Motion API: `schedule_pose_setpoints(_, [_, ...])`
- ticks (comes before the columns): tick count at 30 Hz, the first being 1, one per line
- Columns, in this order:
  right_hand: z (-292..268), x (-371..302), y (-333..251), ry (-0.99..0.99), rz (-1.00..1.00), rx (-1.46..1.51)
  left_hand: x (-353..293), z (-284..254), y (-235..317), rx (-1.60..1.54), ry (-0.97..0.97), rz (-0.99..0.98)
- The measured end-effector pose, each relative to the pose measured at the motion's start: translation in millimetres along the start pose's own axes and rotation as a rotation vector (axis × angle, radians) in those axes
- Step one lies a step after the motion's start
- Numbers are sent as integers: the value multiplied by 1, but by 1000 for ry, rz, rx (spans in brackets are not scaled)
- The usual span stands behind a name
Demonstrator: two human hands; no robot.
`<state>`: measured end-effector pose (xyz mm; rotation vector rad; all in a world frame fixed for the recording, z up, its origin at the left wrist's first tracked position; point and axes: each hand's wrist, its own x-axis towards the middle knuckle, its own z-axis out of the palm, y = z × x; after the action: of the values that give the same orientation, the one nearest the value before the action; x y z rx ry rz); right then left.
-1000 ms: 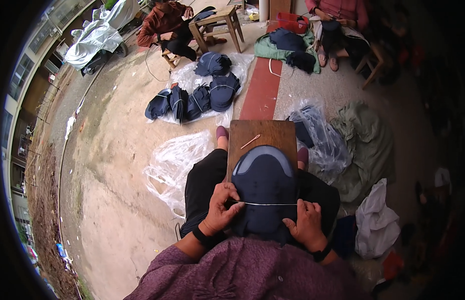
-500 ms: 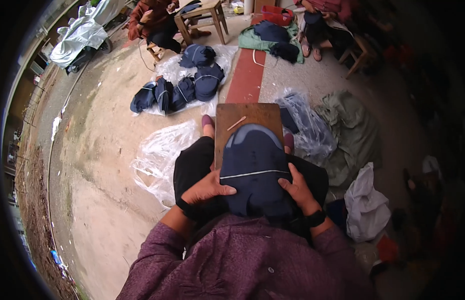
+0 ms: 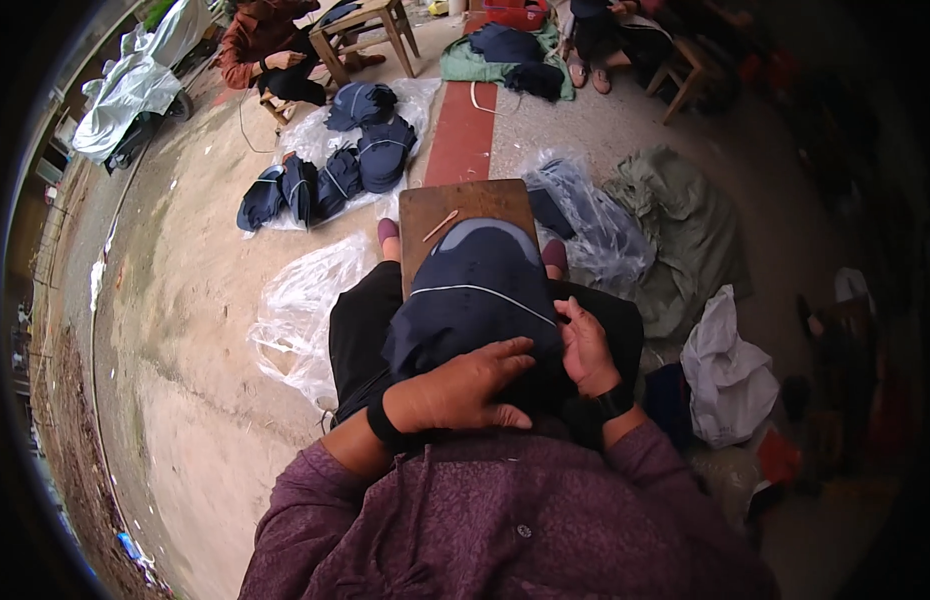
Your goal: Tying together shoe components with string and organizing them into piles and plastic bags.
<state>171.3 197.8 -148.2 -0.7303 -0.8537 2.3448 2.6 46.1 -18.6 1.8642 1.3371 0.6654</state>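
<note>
A thick bundle of navy cloth pieces lies on a small wooden stool between my knees. Its far end is rounded and edged in grey-blue. A thin white band runs round its middle. My left hand reaches across the bundle's near end, open, thumb apart from the fingers; whether it touches the cloth is unclear. Beside the bundle's right edge is my right hand, fingers loosely bent and apart, gripping nothing I can see. A small pinkish stick-like tool rests on the stool top.
Several tied navy bundles lie on clear plastic ahead to the left. Crumpled plastic is by my left leg. To the right are bagged navy cloth, a green sheet and a white sack. Two people sit farther off.
Both hands have let go of the bundle's sides. My left hand has moved right across its near end. The bundle now sits slightly askew, and the whole view has shifted.
</note>
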Motion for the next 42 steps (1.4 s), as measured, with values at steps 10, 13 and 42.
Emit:
schedule_pose_setpoints(10, [40, -16, -24, 42, -164, -761, -25, -54, -54, 81, 704, -180])
schedule_pose_setpoints(13, [65, -19, -27, 105, -499, -1285, -29, -26, -79, -46, 562, -290])
schedule_pose_setpoints(42, [20, -4, -24, 226, 194, -432, -22, -11, -113, -1029, 650, -474])
